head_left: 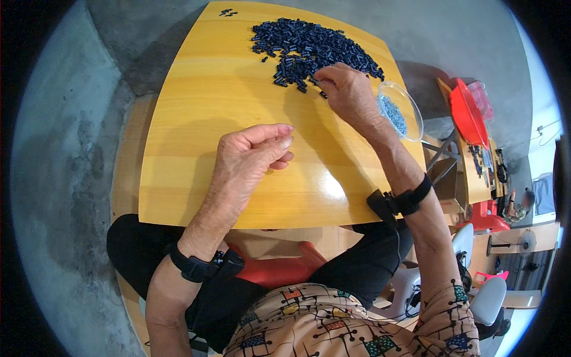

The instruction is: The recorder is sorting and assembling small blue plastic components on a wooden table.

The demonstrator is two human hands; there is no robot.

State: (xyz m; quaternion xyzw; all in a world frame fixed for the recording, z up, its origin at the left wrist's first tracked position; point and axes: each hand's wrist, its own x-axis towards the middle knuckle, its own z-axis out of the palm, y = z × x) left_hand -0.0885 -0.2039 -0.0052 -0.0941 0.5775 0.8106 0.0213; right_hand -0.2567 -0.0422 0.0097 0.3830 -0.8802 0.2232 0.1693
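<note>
A pile of small dark cylindrical pieces (309, 44) spreads over the far part of the yellow table (196, 143). My right hand (348, 92) is at the pile's near right edge, its fingers drawn together in a pinch that hides whatever is between them. Near the middle of the table, my left hand (253, 152) is held with thumb and index finger close together and the other fingers curled. Whether something small sits in that pinch cannot be made out. Beside my right wrist is a clear round tub (418, 122) holding many small silvery-blue parts (394, 115).
A few loose dark pieces (228, 12) lie at the table's far left corner. Beyond the right edge, a red basin (467, 113) stands on another table. Concrete wall (65, 149) borders the left side. Black straps with devices (205, 268) circle both my forearms.
</note>
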